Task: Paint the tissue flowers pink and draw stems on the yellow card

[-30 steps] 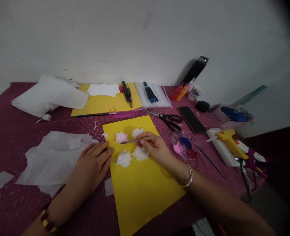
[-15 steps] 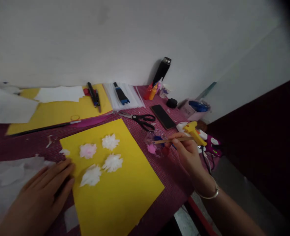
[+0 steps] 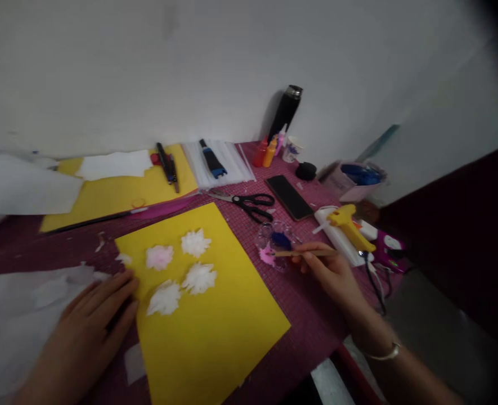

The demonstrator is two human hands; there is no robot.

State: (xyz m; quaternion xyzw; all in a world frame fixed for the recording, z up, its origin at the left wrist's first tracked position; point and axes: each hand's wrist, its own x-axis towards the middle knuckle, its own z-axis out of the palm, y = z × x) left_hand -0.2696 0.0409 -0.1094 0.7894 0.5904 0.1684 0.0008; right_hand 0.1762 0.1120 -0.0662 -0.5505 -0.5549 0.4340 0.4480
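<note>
My right hand (image 3: 331, 274) pinches a thin wooden paintbrush (image 3: 288, 253). The brush tip is in the pink paint (image 3: 267, 255) of a clear plastic palette (image 3: 288, 226), which also holds dark blue paint (image 3: 281, 241). Spread flat, my left hand (image 3: 92, 329) rests on the left edge of a yellow sheet (image 3: 227, 332). On that sheet lie a pale pink paper flower (image 3: 160, 257) and three white ones, including the top white flower (image 3: 196, 243) and the lower left white flower (image 3: 165, 297).
Behind the sheet are scissors (image 3: 252, 203), a phone (image 3: 290, 197) and paint bottles (image 3: 269, 153). A yellow glue gun (image 3: 352, 228) lies on a white power strip (image 3: 337, 239) at the right. White tissue paper (image 3: 8, 315) lies at the left. A black flask (image 3: 286, 111) stands by the wall.
My right hand has lowered the brush tip into the pink paint. The camera view has shifted, so the table's things appear farther right. My left hand stays at the sheet's edge.
</note>
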